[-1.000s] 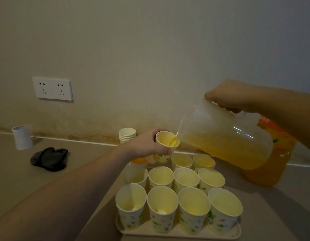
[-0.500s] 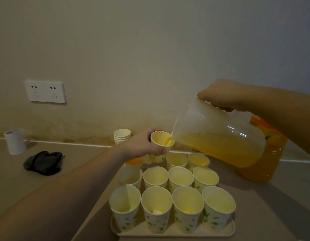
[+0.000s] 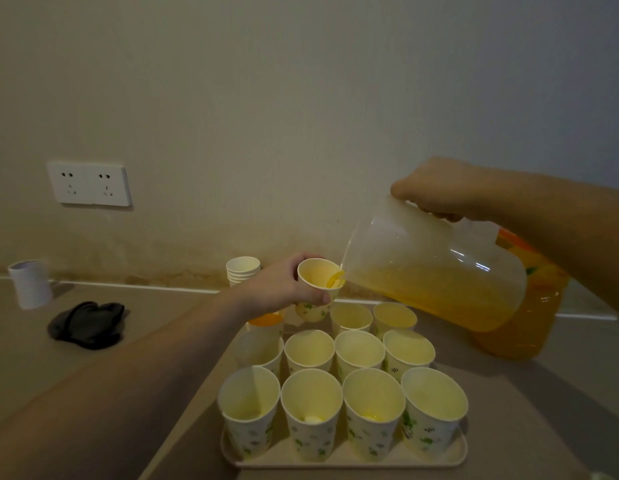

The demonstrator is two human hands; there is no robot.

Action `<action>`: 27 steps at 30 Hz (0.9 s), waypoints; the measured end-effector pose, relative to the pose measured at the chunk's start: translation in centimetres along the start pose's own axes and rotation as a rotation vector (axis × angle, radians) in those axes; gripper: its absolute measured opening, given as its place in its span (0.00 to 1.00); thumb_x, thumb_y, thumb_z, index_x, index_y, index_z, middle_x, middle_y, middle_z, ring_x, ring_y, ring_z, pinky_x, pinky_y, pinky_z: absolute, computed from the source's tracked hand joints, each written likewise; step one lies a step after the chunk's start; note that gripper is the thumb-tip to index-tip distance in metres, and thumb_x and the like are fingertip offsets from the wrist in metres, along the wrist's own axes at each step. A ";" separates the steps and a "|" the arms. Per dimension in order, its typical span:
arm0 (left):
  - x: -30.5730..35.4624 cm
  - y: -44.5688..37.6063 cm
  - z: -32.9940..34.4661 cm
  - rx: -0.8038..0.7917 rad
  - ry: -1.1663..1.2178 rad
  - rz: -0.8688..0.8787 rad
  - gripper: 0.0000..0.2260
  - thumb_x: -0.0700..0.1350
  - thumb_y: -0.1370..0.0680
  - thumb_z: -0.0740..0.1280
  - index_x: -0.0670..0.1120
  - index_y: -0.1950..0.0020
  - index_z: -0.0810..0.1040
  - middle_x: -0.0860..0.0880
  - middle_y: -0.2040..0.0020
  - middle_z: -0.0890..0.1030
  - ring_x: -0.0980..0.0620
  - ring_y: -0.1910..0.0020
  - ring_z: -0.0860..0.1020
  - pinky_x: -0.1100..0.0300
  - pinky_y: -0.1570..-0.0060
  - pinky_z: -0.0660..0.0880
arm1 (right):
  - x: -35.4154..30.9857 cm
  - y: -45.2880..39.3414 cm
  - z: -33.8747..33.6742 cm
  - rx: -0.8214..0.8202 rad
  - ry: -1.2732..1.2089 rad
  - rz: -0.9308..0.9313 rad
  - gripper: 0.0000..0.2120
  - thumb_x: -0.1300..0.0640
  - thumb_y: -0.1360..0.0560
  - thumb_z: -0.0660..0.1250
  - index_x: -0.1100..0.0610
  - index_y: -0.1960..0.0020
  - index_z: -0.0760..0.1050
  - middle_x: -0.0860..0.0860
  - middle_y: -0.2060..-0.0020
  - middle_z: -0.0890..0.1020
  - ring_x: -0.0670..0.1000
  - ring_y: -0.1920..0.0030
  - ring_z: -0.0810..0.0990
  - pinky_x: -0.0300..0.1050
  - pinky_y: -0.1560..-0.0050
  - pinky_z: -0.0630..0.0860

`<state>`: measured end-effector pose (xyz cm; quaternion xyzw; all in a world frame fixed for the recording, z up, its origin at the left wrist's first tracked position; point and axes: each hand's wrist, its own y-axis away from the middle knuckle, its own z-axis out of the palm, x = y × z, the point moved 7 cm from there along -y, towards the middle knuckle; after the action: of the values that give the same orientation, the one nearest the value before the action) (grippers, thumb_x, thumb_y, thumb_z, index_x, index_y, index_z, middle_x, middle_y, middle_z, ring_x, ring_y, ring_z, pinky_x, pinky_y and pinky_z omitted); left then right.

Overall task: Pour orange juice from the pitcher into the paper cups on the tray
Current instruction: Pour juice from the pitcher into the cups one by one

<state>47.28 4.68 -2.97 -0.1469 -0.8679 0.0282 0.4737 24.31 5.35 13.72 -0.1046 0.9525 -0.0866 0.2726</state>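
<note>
My left hand (image 3: 284, 285) grips a paper cup (image 3: 316, 282) lifted above the back of the tray (image 3: 342, 460). My right hand (image 3: 439, 188) holds the handle of a clear plastic pitcher (image 3: 433, 268), tilted left with its spout at the cup's rim. Orange juice runs from the spout into the held cup. Several paper cups with green leaf print (image 3: 372, 407) stand in rows on the tray. One back-left cup (image 3: 266, 322) holds orange juice up to its rim.
A large orange juice bottle (image 3: 530, 320) stands behind the pitcher at the right. A stack of spare cups (image 3: 243, 270) sits by the wall. A black cloth (image 3: 88, 323) and a white cup (image 3: 30, 284) lie at the left; a wall socket (image 3: 89, 184) is above.
The juice keeps flowing into the held cup. Both hands, the cup and the pitcher hold nearly the same pose; only the camera view shifts slightly.
</note>
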 end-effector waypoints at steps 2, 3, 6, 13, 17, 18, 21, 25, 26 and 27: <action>0.0 0.0 0.0 -0.002 0.018 0.001 0.32 0.47 0.31 0.82 0.57 0.30 0.73 0.56 0.40 0.81 0.54 0.41 0.79 0.51 0.39 0.79 | 0.0 0.0 0.0 -0.005 -0.009 0.005 0.14 0.54 0.24 0.65 0.60 0.65 0.70 0.55 0.73 0.68 0.51 0.75 0.63 0.39 0.71 0.61; 0.1 0.1 0.1 -0.004 0.025 0.002 0.32 0.47 0.31 0.82 0.57 0.30 0.73 0.56 0.40 0.81 0.54 0.41 0.79 0.51 0.39 0.79 | 0.0 0.1 0.1 -0.007 -0.009 0.007 0.14 0.54 0.24 0.64 0.60 0.65 0.70 0.55 0.73 0.68 0.51 0.75 0.63 0.39 0.71 0.60; 0.0 0.0 0.1 -0.005 0.022 0.004 0.33 0.49 0.33 0.83 0.59 0.31 0.74 0.56 0.40 0.81 0.53 0.41 0.79 0.49 0.38 0.79 | 0.0 0.1 0.1 -0.003 -0.001 0.006 0.14 0.54 0.25 0.65 0.60 0.65 0.70 0.55 0.73 0.68 0.51 0.75 0.63 0.39 0.71 0.61; -0.1 0.1 0.3 -0.005 0.027 0.008 0.33 0.50 0.33 0.83 0.60 0.32 0.74 0.57 0.40 0.81 0.55 0.41 0.79 0.54 0.41 0.79 | 0.1 0.3 0.1 0.005 0.000 0.008 0.14 0.55 0.25 0.65 0.59 0.67 0.69 0.54 0.75 0.68 0.50 0.77 0.62 0.38 0.71 0.60; -0.1 0.1 0.4 -0.012 0.037 0.007 0.32 0.48 0.32 0.83 0.59 0.32 0.74 0.57 0.41 0.82 0.55 0.41 0.79 0.56 0.42 0.79 | 0.2 0.4 0.1 0.005 0.005 0.010 0.15 0.55 0.25 0.65 0.59 0.67 0.69 0.53 0.77 0.68 0.50 0.78 0.62 0.38 0.72 0.60; -0.2 0.1 0.4 -0.016 0.036 0.006 0.32 0.49 0.32 0.83 0.60 0.32 0.74 0.57 0.40 0.82 0.55 0.41 0.79 0.55 0.42 0.79 | 0.3 0.3 0.2 0.004 0.003 0.011 0.15 0.55 0.25 0.65 0.60 0.67 0.70 0.53 0.76 0.68 0.50 0.77 0.63 0.38 0.72 0.60; -0.1 0.0 0.5 -0.021 0.027 0.008 0.33 0.49 0.32 0.83 0.59 0.31 0.74 0.57 0.40 0.81 0.56 0.41 0.79 0.57 0.44 0.79 | 0.3 0.3 0.2 0.002 0.000 0.009 0.14 0.55 0.25 0.65 0.60 0.67 0.70 0.55 0.74 0.69 0.51 0.76 0.63 0.39 0.70 0.61; 0.1 0.0 0.4 -0.015 0.038 0.014 0.31 0.47 0.31 0.82 0.59 0.32 0.74 0.58 0.41 0.81 0.57 0.42 0.79 0.60 0.46 0.78 | 0.3 0.3 0.2 0.003 -0.007 0.003 0.14 0.55 0.25 0.65 0.60 0.67 0.70 0.54 0.75 0.69 0.51 0.76 0.63 0.39 0.71 0.61; 0.1 -0.1 0.4 -0.018 0.042 0.013 0.32 0.47 0.31 0.83 0.59 0.31 0.74 0.57 0.41 0.81 0.56 0.42 0.79 0.59 0.45 0.79 | 0.3 0.3 0.2 0.005 -0.006 0.003 0.15 0.55 0.25 0.65 0.60 0.67 0.70 0.54 0.75 0.68 0.51 0.76 0.63 0.39 0.71 0.61; 0.1 -0.1 0.5 -0.019 0.044 0.012 0.33 0.47 0.32 0.83 0.59 0.31 0.74 0.56 0.40 0.81 0.55 0.41 0.79 0.57 0.43 0.79 | 0.3 0.3 0.2 0.006 -0.007 0.005 0.15 0.55 0.25 0.65 0.60 0.67 0.69 0.54 0.75 0.68 0.51 0.77 0.63 0.38 0.71 0.60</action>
<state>46.81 4.68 -3.10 -0.1571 -0.8567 0.0197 0.4910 24.12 5.57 13.32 -0.1018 0.9515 -0.0886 0.2766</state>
